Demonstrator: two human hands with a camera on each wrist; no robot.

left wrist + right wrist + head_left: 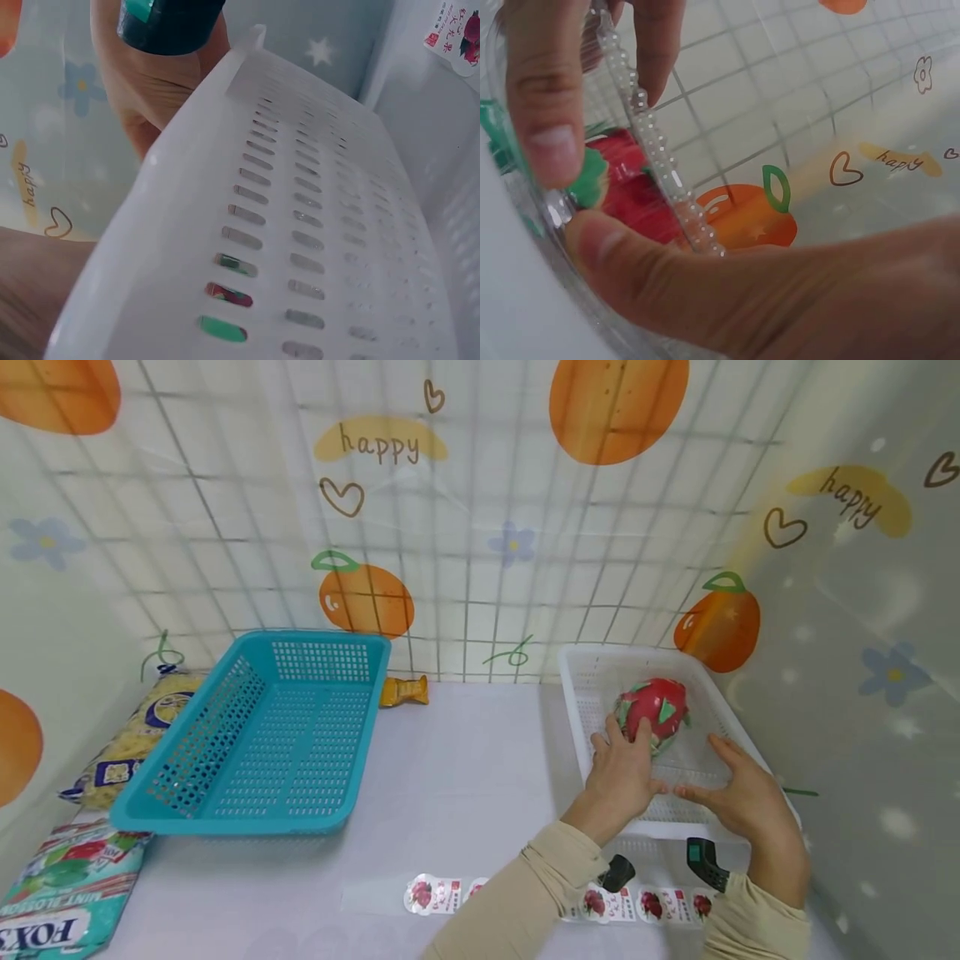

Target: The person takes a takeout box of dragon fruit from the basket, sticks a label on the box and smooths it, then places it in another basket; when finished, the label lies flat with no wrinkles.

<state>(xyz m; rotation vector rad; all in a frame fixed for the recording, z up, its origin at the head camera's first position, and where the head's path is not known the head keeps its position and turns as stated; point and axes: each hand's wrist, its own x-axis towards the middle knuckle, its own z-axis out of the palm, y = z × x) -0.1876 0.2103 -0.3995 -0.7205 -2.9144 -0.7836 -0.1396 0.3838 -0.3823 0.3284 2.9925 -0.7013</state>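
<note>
A red dragon fruit (660,703) with green scales sits in a clear plastic box (679,184) inside the white basket (570,693). My left hand (618,770) reaches over the near left side of the box, fingers spread by the fruit and thumb at the near edge. My right hand (750,793) is around the near right corner, its thumb pointing to the left thumb. In the right wrist view, both thumbs press the box's edge, and a beaded clear rim stands above. The left wrist view mostly shows the basket's slotted wall (277,202); the fruit shows through slots.
A strip of dragon fruit stickers (435,893) lies before the white basket. A blue basket (367,735) stands at left, with a yellow pasta bag (146,727) and a FOX'S bag (71,885) beside it. A small orange packet (405,691) lies behind it.
</note>
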